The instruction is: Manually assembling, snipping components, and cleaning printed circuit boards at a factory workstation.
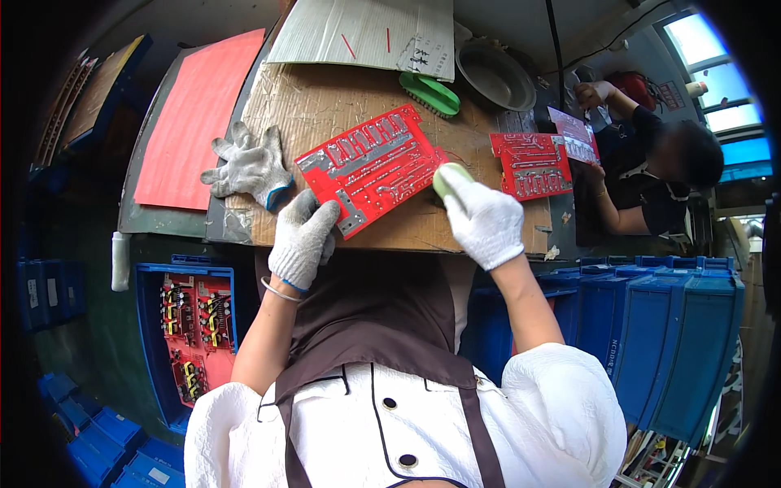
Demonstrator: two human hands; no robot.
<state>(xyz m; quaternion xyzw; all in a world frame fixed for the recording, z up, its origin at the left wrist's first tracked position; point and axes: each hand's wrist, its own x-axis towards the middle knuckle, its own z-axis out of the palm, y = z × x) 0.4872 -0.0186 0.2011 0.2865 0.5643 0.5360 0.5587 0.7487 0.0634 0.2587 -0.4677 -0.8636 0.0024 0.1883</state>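
Observation:
A red circuit board (pixel 370 167), its silvery soldered side up, lies tilted over the cardboard-covered bench. My gloved left hand (pixel 301 240) is closed on its lower left corner. At the board's right edge, my gloved right hand (pixel 486 215) is closed round a green brush (pixel 452 177); the fingers hide most of it, and its bristles barely show. A second red circuit board (pixel 533 167) lies to the right of that hand. Left of the board rests an empty white work glove (pixel 250 163) with a blue cuff.
Behind the board are a bright green scrubbing brush (pixel 431 93), a metal basin (pixel 496 75) and a cardboard sheet (pixel 366 37). A co-worker's hand (pixel 596 93) and another board (pixel 576 134) are at right. Blue crates (pixel 651 333) stand below; one crate (pixel 150 342) holds populated boards.

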